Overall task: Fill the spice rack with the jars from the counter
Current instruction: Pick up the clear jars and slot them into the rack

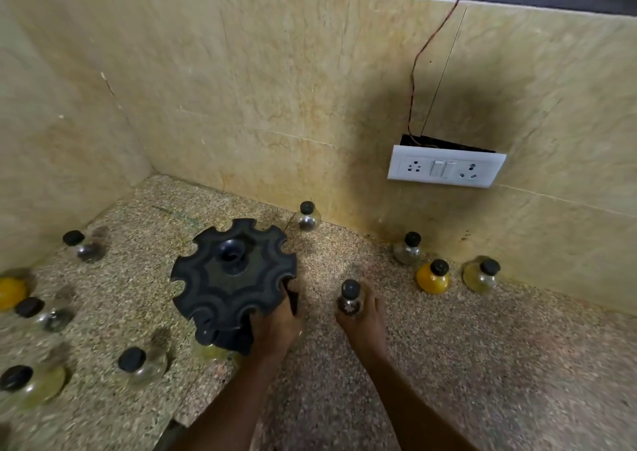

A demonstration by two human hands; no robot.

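Right hand (362, 316) wrapped round a dark-filled jar (350, 299) standing on the counter (482, 347), just right of the black spice rack (234, 278). Left hand (272, 326) grips the rack's near edge. Other jars scattered both sides.

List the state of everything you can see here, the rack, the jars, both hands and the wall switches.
Spice rack: upright on the counter, top slots unfilled.
Left hand: grips the rack's near side.
Right hand: grips a jar.
Dark-spice jar: capped, upright, held.
Yellow jar: capped, upright by the wall.
Jar by the rack's base: partly hidden.
Switches: position unclear.
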